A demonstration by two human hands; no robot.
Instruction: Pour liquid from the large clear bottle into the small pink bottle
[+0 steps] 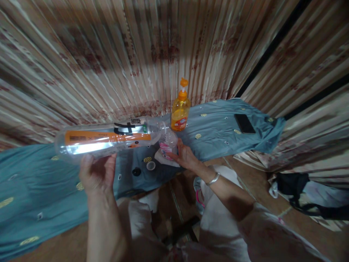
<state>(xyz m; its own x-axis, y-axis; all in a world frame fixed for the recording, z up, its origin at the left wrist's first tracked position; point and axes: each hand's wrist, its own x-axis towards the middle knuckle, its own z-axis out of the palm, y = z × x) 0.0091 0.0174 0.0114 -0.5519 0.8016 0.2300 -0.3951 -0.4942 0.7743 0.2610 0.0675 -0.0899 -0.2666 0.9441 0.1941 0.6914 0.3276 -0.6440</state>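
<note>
My left hand is closed around the underside of a large clear plastic bottle with an orange label. The bottle lies nearly level, its neck pointing right. At that neck stands a small clear bottle with pink print, and the two mouths appear to meet; whether liquid passes cannot be made out. My right hand grips the small bottle from the right side. Under it is a white piece of cloth or paper. A black cap and a whitish cap lie in front.
Just behind the small bottle stands an orange pump bottle. A dark phone rests at the right on the teal patterned cloth. Pleated curtains hang close behind. Dark and white fabric items lie at the lower right.
</note>
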